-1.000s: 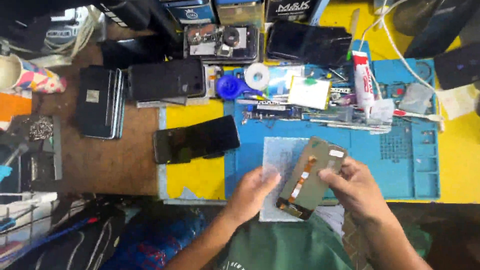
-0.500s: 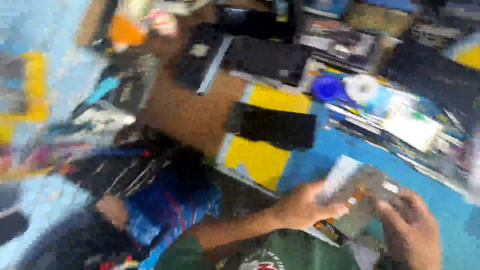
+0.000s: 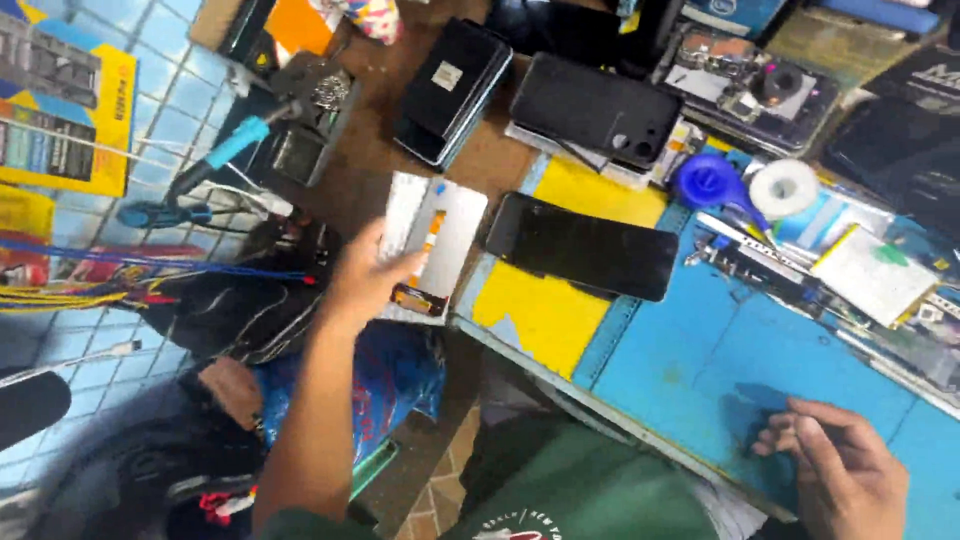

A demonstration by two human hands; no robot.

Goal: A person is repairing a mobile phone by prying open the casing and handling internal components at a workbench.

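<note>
The left hand (image 3: 365,280) gripped a grey panel (image 3: 432,243) by its near edge, over the desk's left end beside a black phone (image 3: 582,246). The right hand (image 3: 840,470) rested loosely curled, apparently empty, on the blue mat (image 3: 700,370). A yellow package (image 3: 65,110) lay far left.

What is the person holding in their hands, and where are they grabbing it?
The left hand holds a phone screen panel by its lower left edge. The right hand holds nothing; it rests on the blue mat.
</note>
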